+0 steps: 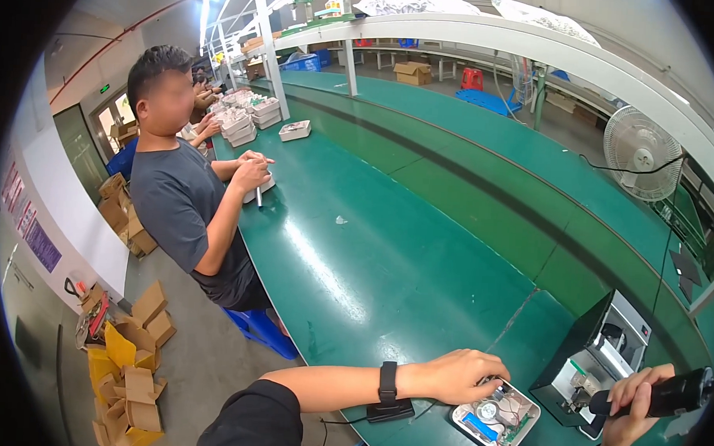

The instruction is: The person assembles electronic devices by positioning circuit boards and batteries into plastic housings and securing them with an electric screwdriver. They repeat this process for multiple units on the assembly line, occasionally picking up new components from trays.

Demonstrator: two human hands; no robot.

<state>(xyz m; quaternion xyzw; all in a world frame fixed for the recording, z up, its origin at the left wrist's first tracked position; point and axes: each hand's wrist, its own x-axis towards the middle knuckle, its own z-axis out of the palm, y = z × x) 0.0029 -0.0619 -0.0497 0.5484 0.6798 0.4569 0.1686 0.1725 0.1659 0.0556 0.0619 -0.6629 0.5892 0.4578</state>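
White plastic is the material of the open housing (528, 426), which lies on the green bench (418, 289) before you, with its inside facing up. In it are a blue battery-like part (479, 426), a round white part (487, 410) and thin wires. Your left hand (458, 376) reaches over its upper left side, with fingertips bent down; I cannot tell whether this grip pinches some part or only steadies the housing. Your right hand (632, 404) has its grip closed around a black cylindrical tool (684, 392), which is apart from the housing, beside the black and silver machine (565, 379).

In my judgement, this step needs a light but firm left hand. Let the fingers press on the rim or a solid part, not on the wires, which may come loose easily. If you bring the tool over, move it slowly and well away from the blue part, because a slip could damage it.
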